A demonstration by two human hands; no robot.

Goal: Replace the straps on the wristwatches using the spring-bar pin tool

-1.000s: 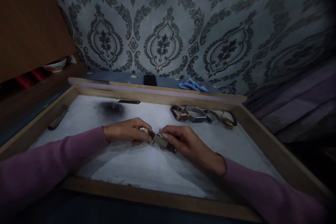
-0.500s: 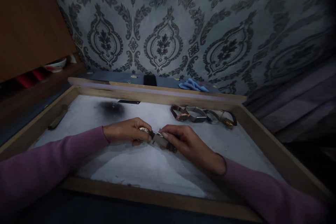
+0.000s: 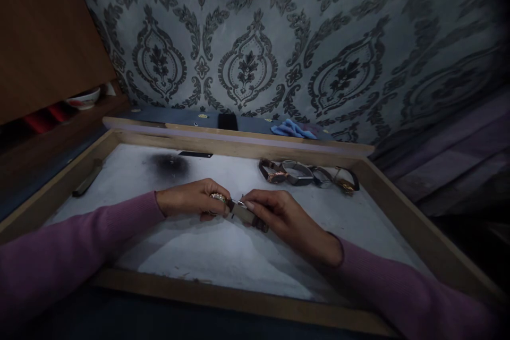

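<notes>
Between my two hands is a wristwatch with a shiny gold-toned case and a brown and greyish strap. My left hand is closed around the case end, its fingers and thumb pinching there. From the other side, my right hand pinches the strap, thumb on top. A small bright metal piece shows by the right thumb tip; I cannot tell whether it is part of the watch. Fingers cover much of the watch. Several other watches lie in a row at the back right.
A shallow wooden tray with a white bottom surrounds my hands. Inside it lie a dark flat strip at the back and a narrow tool-like object at left. Behind its rim are a blue cloth and a black object.
Almost nothing differs. Both hands keep their hold on the watch in the same place, and the other watches lie as before.
</notes>
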